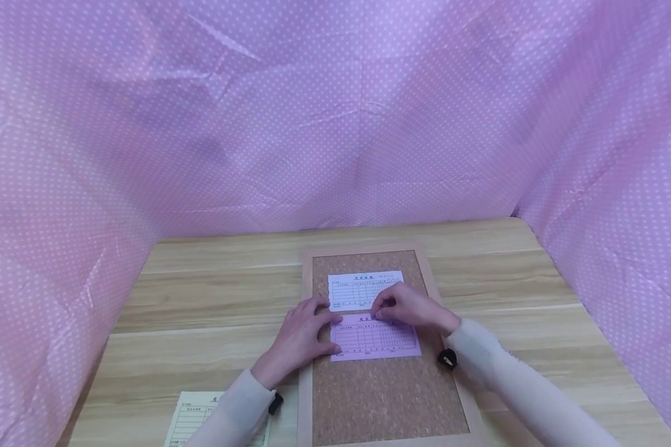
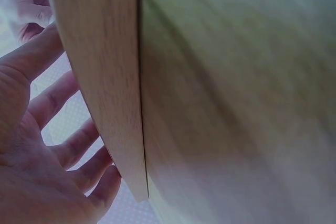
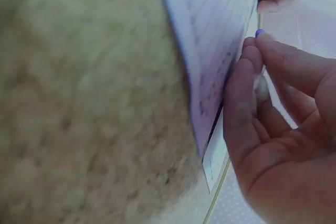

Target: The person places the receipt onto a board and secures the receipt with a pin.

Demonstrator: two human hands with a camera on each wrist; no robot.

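Note:
A framed cork board (image 1: 391, 397) lies on the table. Across its middle is a pink printed slip (image 1: 377, 343), just below a white printed slip (image 1: 349, 292). My left hand (image 1: 299, 332) rests at the pink slip's left side, index finger at the upper corner and thumb at the lower one; its fingers are spread and loosely bent. At the pink slip's top edge, my right hand (image 1: 410, 305) pinches a small push pin between thumb and index finger. Only the pin's blue head (image 3: 259, 32) shows in the right wrist view; its point is hidden.
Yellowish printed slips (image 1: 187, 422) lie at the front left, partly under my left sleeve. The wooden table (image 1: 201, 298) extends on both sides of the board. A pink dotted cloth (image 1: 335, 124) hangs behind the table and at its sides.

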